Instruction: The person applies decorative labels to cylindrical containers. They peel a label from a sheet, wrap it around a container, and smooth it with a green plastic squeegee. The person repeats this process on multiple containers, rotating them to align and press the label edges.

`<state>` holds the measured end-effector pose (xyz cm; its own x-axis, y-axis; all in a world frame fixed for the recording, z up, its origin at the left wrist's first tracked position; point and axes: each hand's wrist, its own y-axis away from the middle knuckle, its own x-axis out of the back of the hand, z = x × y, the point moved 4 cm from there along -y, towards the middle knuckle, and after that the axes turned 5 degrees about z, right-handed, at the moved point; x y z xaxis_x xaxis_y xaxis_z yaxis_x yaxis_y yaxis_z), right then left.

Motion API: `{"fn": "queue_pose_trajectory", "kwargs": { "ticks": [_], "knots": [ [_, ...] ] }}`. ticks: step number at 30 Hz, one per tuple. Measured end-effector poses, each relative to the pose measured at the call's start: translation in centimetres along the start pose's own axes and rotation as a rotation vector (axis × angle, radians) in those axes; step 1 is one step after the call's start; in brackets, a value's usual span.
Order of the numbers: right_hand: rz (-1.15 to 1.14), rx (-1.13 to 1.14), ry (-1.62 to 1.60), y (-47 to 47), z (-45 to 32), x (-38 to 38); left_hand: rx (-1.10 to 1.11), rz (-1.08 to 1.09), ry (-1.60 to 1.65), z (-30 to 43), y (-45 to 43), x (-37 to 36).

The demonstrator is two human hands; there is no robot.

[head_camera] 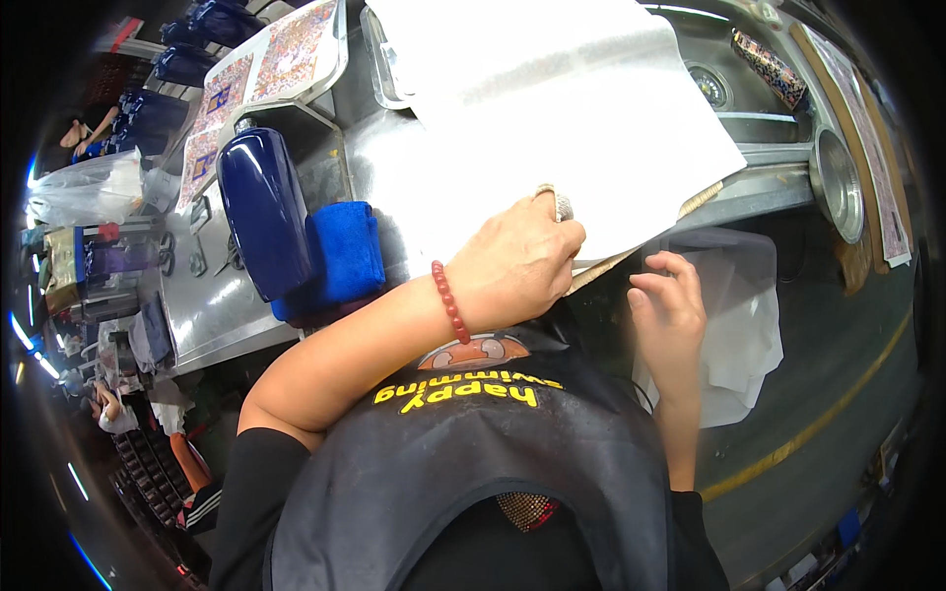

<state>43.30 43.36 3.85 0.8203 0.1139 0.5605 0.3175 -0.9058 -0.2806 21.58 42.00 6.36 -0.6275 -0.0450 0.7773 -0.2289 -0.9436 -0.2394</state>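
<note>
A large white sheet covers the middle of the metal worktop, its front corner over a layered, tan-edged pad. My left hand, with a red bead bracelet at the wrist, is closed at the sheet's front edge; a pale, ribbed wrap or band shows at its fingers, and whether they grip the sheet I cannot tell. To its right, my right hand hangs just off the sheet's edge with fingers bent and apart, holding nothing. A glossy dark blue bottle-shaped piece lies left of the sheet beside a folded blue cloth.
Patterned printed sheets lie on a tray at upper left, with scissors nearer me. A metal sink at upper right holds a patterned piece; a metal bowl stands beside it. A translucent bin holds white sheets below.
</note>
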Motion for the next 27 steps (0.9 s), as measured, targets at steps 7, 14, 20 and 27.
{"fn": "queue_pose_trajectory", "kwargs": {
  "ticks": [7,14,20,27],
  "knots": [
    [0.025,0.018,-0.036,-1.0,0.2,0.9,0.2,0.237,-0.697,-5.7,-9.3,10.9],
    [-0.002,-0.089,-0.091,-2.1,0.6,1.3,0.09,0.13,-0.485,-5.9,-11.0,6.2],
    [0.038,-0.008,0.013,-2.9,0.6,2.8,0.188,-0.091,-0.426,-10.9,-15.4,8.8],
    [0.048,-0.026,-0.014,-4.5,0.9,3.0,0.38,0.052,-0.423,-15.0,-18.4,11.1]
  ]
}}
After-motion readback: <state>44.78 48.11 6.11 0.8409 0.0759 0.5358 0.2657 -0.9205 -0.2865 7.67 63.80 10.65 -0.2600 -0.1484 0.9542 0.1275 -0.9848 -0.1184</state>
